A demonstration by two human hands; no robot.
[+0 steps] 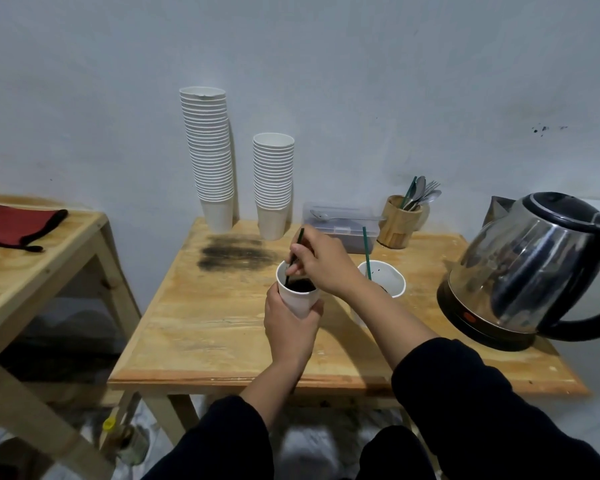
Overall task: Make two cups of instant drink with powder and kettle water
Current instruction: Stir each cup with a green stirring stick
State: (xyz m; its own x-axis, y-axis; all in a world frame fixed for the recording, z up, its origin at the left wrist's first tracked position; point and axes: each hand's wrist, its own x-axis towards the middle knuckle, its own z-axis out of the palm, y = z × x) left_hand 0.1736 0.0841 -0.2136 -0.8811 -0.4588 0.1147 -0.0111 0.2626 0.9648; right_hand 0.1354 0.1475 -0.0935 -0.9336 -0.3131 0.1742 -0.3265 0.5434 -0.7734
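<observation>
Two paper cups on the wooden table (222, 327). The left hand (289, 327) is wrapped round the near cup (297, 294), full of dark drink, while the right hand (321, 259) pinches a green stirrer (293, 259) dipped in it. Second cup (387, 277), with its own stirrer, sits just right; kettle (520, 268) is further right.

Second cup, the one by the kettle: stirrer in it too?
Yes, a green stirrer stands in the second cup, untouched, while the right hand stirs the held cup.
</observation>
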